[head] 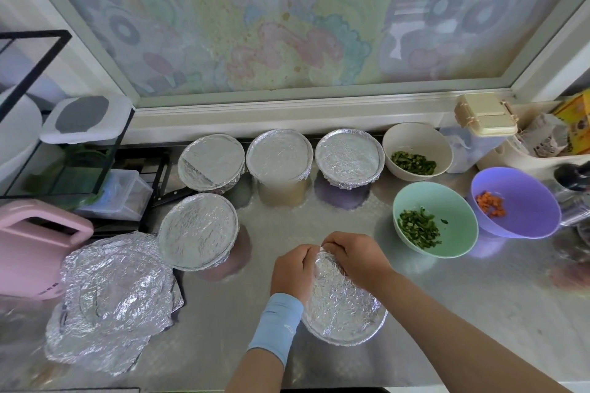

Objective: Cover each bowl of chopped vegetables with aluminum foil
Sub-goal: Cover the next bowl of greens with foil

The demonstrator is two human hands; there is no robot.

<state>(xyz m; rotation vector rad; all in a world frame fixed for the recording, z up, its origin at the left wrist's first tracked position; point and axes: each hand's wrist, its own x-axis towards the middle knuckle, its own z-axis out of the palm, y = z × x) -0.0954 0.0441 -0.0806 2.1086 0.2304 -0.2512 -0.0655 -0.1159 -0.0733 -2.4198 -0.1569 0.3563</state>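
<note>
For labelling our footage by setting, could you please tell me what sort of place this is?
Probably a home kitchen: a metal countertop holds bowls of chopped vegetables, like the green bowl, several foil-covered bowls and a pile of foil sheets; the left hand and right hand pinch foil over another.

Five bowls (278, 190) under foil (341, 297), three uncovered

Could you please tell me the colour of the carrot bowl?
The bowl is purple; head view.
</note>
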